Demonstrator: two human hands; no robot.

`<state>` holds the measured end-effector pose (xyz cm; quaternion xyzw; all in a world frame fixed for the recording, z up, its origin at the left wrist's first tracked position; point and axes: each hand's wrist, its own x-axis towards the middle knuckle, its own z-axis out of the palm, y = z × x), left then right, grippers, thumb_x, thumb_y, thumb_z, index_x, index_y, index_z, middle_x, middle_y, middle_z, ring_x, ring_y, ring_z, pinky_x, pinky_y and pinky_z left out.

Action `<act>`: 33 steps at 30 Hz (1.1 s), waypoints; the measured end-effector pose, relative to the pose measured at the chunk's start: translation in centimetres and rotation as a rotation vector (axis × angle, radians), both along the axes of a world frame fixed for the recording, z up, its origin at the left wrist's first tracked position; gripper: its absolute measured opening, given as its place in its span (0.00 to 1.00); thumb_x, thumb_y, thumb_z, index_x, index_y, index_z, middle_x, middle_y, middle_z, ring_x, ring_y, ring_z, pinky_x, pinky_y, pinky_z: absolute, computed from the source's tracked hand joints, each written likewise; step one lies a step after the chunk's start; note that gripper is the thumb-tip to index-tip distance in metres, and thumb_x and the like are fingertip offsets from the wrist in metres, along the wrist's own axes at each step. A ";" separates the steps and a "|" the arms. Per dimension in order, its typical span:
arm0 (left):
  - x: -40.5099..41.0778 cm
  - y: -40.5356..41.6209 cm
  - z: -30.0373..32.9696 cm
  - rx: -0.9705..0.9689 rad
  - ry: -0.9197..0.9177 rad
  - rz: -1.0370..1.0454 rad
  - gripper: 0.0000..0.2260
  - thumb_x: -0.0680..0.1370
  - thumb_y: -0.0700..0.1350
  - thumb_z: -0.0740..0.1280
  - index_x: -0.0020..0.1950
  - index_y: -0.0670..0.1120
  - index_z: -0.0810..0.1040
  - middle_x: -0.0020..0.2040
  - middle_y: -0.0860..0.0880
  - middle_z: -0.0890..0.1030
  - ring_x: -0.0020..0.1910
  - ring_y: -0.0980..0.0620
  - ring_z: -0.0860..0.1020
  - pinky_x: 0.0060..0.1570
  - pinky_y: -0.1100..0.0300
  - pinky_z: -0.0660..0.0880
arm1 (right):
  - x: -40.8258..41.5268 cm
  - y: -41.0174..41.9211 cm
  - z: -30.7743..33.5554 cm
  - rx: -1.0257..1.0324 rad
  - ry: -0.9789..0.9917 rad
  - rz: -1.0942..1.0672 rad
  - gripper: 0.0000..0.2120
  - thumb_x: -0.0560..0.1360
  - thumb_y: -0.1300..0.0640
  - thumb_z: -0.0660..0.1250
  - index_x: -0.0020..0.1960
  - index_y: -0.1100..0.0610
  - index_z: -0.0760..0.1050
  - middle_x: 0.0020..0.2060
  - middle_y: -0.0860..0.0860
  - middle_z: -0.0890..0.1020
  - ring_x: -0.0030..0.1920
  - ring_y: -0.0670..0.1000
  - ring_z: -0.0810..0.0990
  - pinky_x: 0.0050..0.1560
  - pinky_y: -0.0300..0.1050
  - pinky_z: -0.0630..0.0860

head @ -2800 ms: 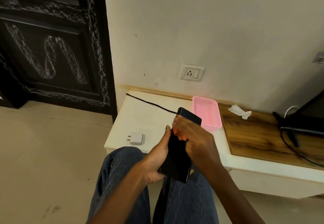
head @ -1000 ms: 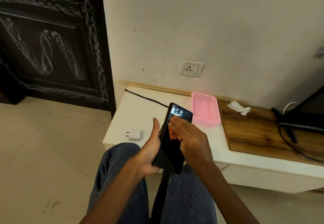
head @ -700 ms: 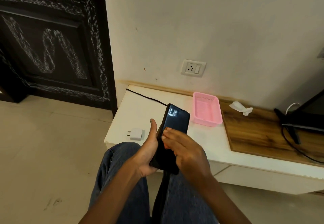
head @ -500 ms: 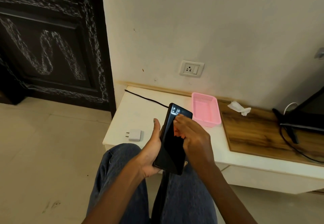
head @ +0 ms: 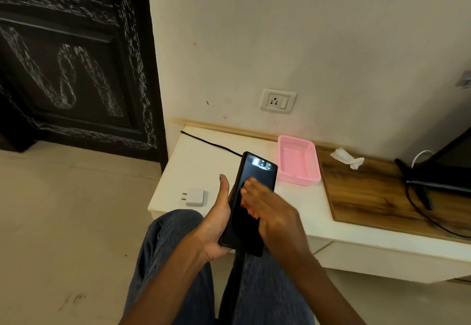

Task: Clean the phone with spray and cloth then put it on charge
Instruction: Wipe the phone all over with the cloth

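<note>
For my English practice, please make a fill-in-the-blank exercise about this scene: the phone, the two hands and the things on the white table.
1. The left hand holds the dark ____ by its edge.
2. The right hand lies flat across the phone, with something ____ showing under its fingers.
3. The white charger plug lies on the table, to the ____ of the phone.
4. The wall socket has ____ plugged into it.

Missing words: phone; orange; left; nothing
</note>
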<state>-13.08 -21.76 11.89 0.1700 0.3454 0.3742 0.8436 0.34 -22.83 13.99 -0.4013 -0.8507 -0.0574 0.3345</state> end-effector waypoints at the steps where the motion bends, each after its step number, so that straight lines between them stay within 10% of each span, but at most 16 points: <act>1: -0.1 0.0 -0.2 -0.004 0.000 0.001 0.38 0.65 0.77 0.53 0.49 0.49 0.86 0.52 0.43 0.84 0.52 0.45 0.83 0.44 0.54 0.81 | -0.2 -0.6 -0.3 -0.002 -0.030 0.047 0.13 0.72 0.66 0.65 0.56 0.66 0.79 0.56 0.60 0.81 0.58 0.56 0.79 0.58 0.48 0.76; 9: 0.3 -0.3 0.3 0.025 0.020 -0.003 0.35 0.66 0.76 0.52 0.54 0.54 0.83 0.55 0.42 0.83 0.54 0.43 0.81 0.47 0.51 0.80 | 2.0 1.6 1.6 -0.209 0.080 -0.072 0.20 0.64 0.80 0.68 0.54 0.68 0.79 0.57 0.62 0.80 0.58 0.63 0.78 0.54 0.63 0.77; 16: -0.5 -0.1 -0.5 -0.004 -0.013 -0.006 0.40 0.64 0.77 0.51 0.47 0.48 0.86 0.49 0.43 0.85 0.48 0.46 0.84 0.41 0.54 0.81 | 0.0 -1.8 0.0 -0.103 -0.113 0.139 0.18 0.67 0.68 0.72 0.57 0.65 0.78 0.56 0.59 0.81 0.58 0.56 0.79 0.55 0.49 0.78; 33: -0.2 -0.4 0.1 0.036 -0.032 0.018 0.37 0.67 0.76 0.51 0.55 0.52 0.83 0.56 0.41 0.83 0.54 0.43 0.81 0.47 0.49 0.80 | 2.5 1.7 1.3 -0.292 0.009 -0.064 0.25 0.66 0.69 0.74 0.62 0.68 0.74 0.60 0.62 0.78 0.57 0.60 0.79 0.47 0.58 0.81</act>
